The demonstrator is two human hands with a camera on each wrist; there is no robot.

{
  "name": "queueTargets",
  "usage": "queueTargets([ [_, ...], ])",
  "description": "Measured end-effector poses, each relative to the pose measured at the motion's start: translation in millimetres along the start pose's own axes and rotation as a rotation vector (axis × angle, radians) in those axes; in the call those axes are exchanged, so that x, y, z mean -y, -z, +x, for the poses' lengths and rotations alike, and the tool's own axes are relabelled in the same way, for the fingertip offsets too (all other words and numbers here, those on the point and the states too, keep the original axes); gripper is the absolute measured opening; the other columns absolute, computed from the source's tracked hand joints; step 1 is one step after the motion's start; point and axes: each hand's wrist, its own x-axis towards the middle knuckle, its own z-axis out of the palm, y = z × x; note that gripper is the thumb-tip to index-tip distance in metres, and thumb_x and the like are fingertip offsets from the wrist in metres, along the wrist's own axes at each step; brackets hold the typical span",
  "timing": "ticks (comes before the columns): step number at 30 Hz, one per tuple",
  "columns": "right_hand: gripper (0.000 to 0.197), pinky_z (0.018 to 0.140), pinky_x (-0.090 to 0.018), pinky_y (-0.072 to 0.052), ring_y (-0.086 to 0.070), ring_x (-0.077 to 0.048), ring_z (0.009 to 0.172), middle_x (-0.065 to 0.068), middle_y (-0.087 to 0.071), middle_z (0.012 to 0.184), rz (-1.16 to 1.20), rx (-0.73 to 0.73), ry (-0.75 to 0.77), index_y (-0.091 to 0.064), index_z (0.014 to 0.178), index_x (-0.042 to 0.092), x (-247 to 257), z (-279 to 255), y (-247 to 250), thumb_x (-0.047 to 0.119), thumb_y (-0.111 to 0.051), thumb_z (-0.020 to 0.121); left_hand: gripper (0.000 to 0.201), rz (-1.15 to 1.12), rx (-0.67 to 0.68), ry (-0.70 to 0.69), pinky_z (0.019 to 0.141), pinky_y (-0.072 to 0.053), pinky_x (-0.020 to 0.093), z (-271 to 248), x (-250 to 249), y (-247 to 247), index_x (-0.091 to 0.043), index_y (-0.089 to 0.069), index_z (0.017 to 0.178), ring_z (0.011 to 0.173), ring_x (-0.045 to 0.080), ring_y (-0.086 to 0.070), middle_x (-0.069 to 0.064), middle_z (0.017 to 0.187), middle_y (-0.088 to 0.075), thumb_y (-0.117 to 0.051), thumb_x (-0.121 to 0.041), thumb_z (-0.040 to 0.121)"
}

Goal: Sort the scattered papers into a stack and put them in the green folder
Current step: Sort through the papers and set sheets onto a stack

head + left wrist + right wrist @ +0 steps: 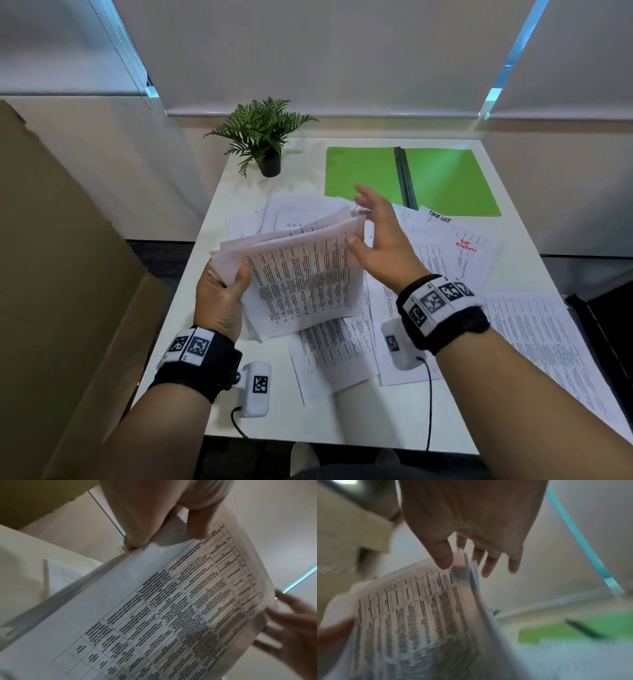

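My left hand (224, 291) grips a bundle of printed papers (301, 270) by its left corner, thumb on top, and holds it tilted above the table. The top sheet carries a printed table (171, 608). My right hand (373, 233) is at the bundle's right edge with straight, spread fingers (488, 566); its thumb touches the top sheet. The green folder (445, 181) lies open and flat at the back right, also blurred in the right wrist view (556, 631). More loose papers (445, 253) lie scattered on the white table (359, 418) under and around the hands.
A small potted fern (263, 137) stands at the back left of the table. Large cardboard sheets (58, 274) lean along the left side. A sheet with red handwriting (467, 246) lies near the folder. Papers (548, 349) reach the table's right edge.
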Motion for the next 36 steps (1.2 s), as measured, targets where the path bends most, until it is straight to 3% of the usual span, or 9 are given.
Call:
queueTargets([
  [2,0.084,0.079,-0.023,-0.054,-0.057,-0.008,0.109,0.0,-0.045,0.137,0.482,0.104,-0.245,-0.016,0.145,0.033,-5.6,-3.6,-5.7,-0.007,-0.057,0.083,0.028,-0.021,0.011,-0.007,0.083,-0.057,0.038,0.3,-1.2,-3.1,-0.004,-0.057,0.116,0.099,0.025,-0.067,0.01,0.102,-0.071,-0.053,0.006,0.09],
  [4,0.074,0.084,-0.035,-0.056,-0.063,-0.017,0.105,-0.003,-0.056,0.124,0.612,0.124,-0.33,-0.026,0.138,0.029,-14.4,-6.8,-16.8,-0.012,-0.053,0.083,0.033,-0.043,0.032,-0.019,0.089,-0.055,0.044,1.7,-4.3,-9.7,0.005,-0.052,0.121,0.104,0.03,-0.064,0.019,0.109,-0.066,-0.057,0.004,0.089],
  [8,0.04,0.084,-0.037,-0.055,-0.067,-0.017,0.099,0.002,-0.068,0.102,0.625,-0.103,-0.31,-0.051,0.105,0.03,-22.0,-13.9,-25.8,-0.005,-0.055,0.087,0.052,-0.023,0.01,-0.074,0.089,-0.053,0.044,2.4,-11.8,-18.6,0.008,-0.043,0.122,0.103,0.03,-0.062,0.025,0.111,-0.06,-0.071,-0.007,0.081],
  [12,0.047,0.077,-0.03,-0.055,-0.061,-0.014,0.093,0.001,-0.059,0.1,0.711,-0.038,-0.186,-0.047,0.113,0.025,-25.5,-20.3,-24.6,-0.011,-0.05,0.084,0.035,0.022,-0.006,-0.135,0.072,-0.053,0.02,-6.3,-11.1,-22.8,-0.019,-0.046,0.107,0.082,0.005,-0.062,-0.002,0.095,-0.06,-0.062,0.0,0.083],
  [18,0.009,0.073,-0.022,-0.049,-0.058,-0.013,0.091,0.001,-0.061,0.106,0.692,-0.165,-0.084,-0.057,0.093,0.031,-6.5,-3.0,-23.1,0.023,-0.055,0.093,0.014,0.079,-0.031,-0.248,0.065,-0.049,0.018,0.5,-20.3,-31.8,-0.019,-0.055,0.091,0.074,0.005,-0.057,0.0,0.088,-0.055,-0.055,-0.006,0.094],
  [25,0.017,0.081,-0.029,-0.048,-0.057,-0.02,0.096,-0.007,-0.065,0.109,0.878,-0.249,-0.121,-0.054,0.089,0.022,-9.9,1.1,-21.6,0.005,-0.05,0.09,0.006,-0.027,-0.123,-0.227,0.07,-0.05,0.024,12.3,-20.5,-21.9,-0.024,-0.053,0.089,0.081,0.012,-0.059,0.001,0.092,-0.062,-0.055,-0.028,0.091],
  [28,0.049,0.073,-0.02,-0.051,-0.059,-0.015,0.091,-0.01,-0.059,0.108,0.907,-0.179,-0.107,-0.049,0.109,0.027,-14.7,-3.4,-20.9,-0.001,-0.046,0.069,0.064,0.001,-0.08,-0.208,0.079,-0.05,0.021,8.5,-17.3,-18.6,-0.024,-0.043,0.116,0.092,0.009,-0.059,-0.004,0.103,-0.059,-0.067,-0.064,0.074],
  [33,0.069,0.061,-0.025,-0.05,-0.049,-0.014,0.083,-0.001,-0.048,0.094,0.914,-0.082,-0.16,-0.041,0.115,0.024,-23.5,-12.7,-33.1,-0.006,-0.041,0.052,0.073,0.124,0.006,-0.075,0.089,-0.053,0.029,-1.7,8.1,-12.5,-0.017,-0.031,0.129,0.105,0.008,-0.061,0.007,0.119,-0.055,-0.07,-0.002,0.069],
  [36,0.058,0.057,-0.021,-0.049,-0.051,-0.013,0.078,0.003,-0.051,0.087,0.896,-0.102,-0.24,-0.045,0.102,0.025,-23.6,-11.6,-38.8,-0.005,-0.04,0.052,0.07,0.152,-0.113,0.025,0.072,-0.053,0.022,-5.0,16.0,-19.8,-0.028,-0.042,0.115,0.091,0.007,-0.06,0.001,0.104,-0.058,-0.054,0.017,0.062],
])
